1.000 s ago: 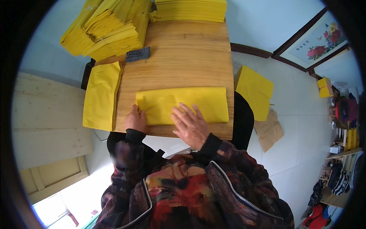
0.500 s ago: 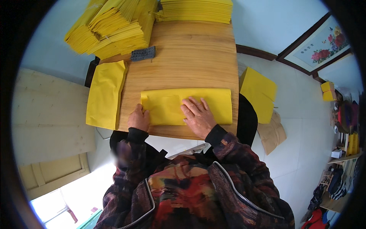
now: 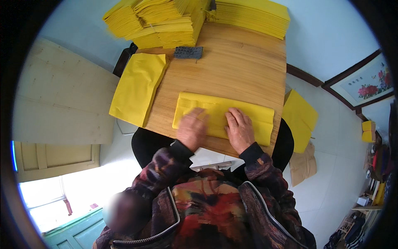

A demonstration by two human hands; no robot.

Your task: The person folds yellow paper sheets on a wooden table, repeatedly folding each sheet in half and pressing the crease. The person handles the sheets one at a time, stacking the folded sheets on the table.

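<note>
A folded yellow paper piece (image 3: 257, 118), long and flat, lies near the front edge of the wooden table. My left hand (image 3: 192, 129) is over its left part, with the fingers smeared by motion. Flat on the middle of the paper rests my right hand (image 3: 240, 129), its fingers stretched out and holding nothing. To the left, a second yellow paper piece (image 3: 139, 89), shaped like a flat bag, lies along the table's left edge.
Stacks of folded yellow paper (image 3: 174, 29) and another neat yellow stack (image 3: 253, 18) stand at the table's far side. A grey knitted cloth (image 3: 188, 52) lies before them. Yellow sheets (image 3: 300, 114) and brown paper (image 3: 303, 165) are right of the table (image 3: 236, 62), lower down.
My left hand has moved from the paper's left edge rightward onto its surface. My right hand still lies on the paper. The whole view has turned and shifted.
</note>
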